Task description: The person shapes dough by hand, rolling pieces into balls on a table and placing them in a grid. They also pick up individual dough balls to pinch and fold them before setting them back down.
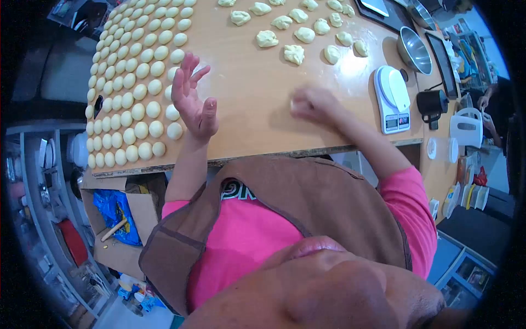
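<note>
My left hand [193, 98] is raised over the table, open, palm turned up and inward, with fingers apart and nothing in it. It is nearest the right edge of the rows of smooth round dough balls [141, 130]. My right hand [315, 106] is curled low over the bare wooden tabletop [246, 109] and blurred by motion. A small pale spot shows at its fingers, but what lies beneath them is hidden. Beyond it, rough dough pieces [294, 54] lie scattered across the far side.
To the right stand a white kitchen scale [392, 98], a steel bowl [415, 50] and a black mug [432, 104]. A cardboard box [137, 219] with a blue bag sits below the table's left end. Another person's hands [485, 103] show at far right.
</note>
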Action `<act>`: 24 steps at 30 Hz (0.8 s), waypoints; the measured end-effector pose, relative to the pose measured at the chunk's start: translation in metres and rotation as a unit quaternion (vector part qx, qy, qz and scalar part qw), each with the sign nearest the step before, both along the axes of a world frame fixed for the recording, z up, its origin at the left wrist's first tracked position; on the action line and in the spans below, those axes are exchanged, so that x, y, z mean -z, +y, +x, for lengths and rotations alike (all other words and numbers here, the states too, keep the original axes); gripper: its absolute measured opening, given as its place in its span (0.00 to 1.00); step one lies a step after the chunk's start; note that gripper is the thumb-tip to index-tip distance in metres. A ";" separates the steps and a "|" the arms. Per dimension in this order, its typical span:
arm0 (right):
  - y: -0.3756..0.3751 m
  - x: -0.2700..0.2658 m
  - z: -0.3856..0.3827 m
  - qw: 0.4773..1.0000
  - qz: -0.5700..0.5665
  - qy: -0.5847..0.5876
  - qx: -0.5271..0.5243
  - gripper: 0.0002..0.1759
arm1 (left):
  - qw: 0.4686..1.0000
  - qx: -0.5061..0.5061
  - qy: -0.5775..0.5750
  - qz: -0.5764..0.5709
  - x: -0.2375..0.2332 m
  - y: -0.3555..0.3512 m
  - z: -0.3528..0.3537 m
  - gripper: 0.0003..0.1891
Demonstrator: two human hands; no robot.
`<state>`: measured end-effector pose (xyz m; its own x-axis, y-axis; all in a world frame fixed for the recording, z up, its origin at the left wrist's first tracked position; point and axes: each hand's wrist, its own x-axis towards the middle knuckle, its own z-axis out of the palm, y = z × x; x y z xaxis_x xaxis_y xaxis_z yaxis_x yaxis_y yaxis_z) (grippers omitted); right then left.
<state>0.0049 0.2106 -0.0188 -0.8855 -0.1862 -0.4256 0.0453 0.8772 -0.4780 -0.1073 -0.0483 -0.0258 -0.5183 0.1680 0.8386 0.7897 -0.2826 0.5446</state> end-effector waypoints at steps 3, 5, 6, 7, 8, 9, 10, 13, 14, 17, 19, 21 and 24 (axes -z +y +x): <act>-0.029 0.017 -0.036 0.928 -0.214 0.305 -0.031 0.21 | 1.000 0.006 0.016 -0.017 0.003 0.002 0.000 0.36; -0.059 0.026 -0.009 0.883 -0.450 0.114 0.071 0.18 | 0.999 0.000 0.019 -0.027 0.004 0.001 -0.001 0.36; -0.062 0.024 0.007 0.862 -0.490 0.002 0.129 0.16 | 1.000 -0.009 0.006 -0.014 0.003 -0.001 -0.001 0.35; -0.048 0.031 0.009 0.863 -0.490 0.007 0.124 0.16 | 1.000 -0.018 -0.004 0.002 0.000 -0.003 -0.004 0.35; -0.027 0.046 0.014 0.934 -0.337 0.116 -0.024 0.14 | 1.000 -0.020 0.000 0.005 -0.002 -0.003 -0.005 0.35; -0.009 0.054 0.018 0.948 -0.164 0.214 -0.169 0.12 | 1.000 -0.015 -0.005 0.013 -0.003 -0.003 -0.004 0.35; 0.006 0.045 0.008 0.967 -0.075 0.184 -0.159 0.11 | 1.000 -0.008 -0.012 0.019 -0.002 -0.002 -0.002 0.35; -0.012 0.034 -0.018 0.921 -0.100 0.372 -0.059 0.11 | 0.999 0.007 0.022 -0.024 0.002 0.001 0.000 0.35; -0.031 0.034 -0.027 0.915 -0.142 0.369 -0.083 0.11 | 0.999 0.007 0.024 -0.022 0.003 0.003 0.000 0.35; -0.051 0.031 0.001 0.906 -0.247 0.317 -0.135 0.10 | 1.000 -0.007 0.014 -0.024 0.002 -0.002 -0.002 0.35; -0.027 0.032 0.014 0.904 -0.243 0.321 -0.146 0.09 | 0.999 -0.017 -0.020 0.020 -0.002 -0.004 -0.003 0.35; 0.002 0.044 0.015 0.921 -0.170 0.338 -0.097 0.09 | 1.000 -0.019 -0.015 0.003 -0.003 -0.001 -0.001 0.35; -0.006 0.037 -0.025 0.900 -0.120 0.412 -0.078 0.09 | 0.999 -0.002 -0.014 -0.037 0.002 0.004 0.004 0.36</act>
<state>-0.0201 0.2051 -0.0557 -0.8368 -0.3344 0.4335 -0.5265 0.7086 -0.4698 -0.1038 -0.0445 -0.0278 -0.5426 0.2267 0.8088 0.7744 -0.2381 0.5862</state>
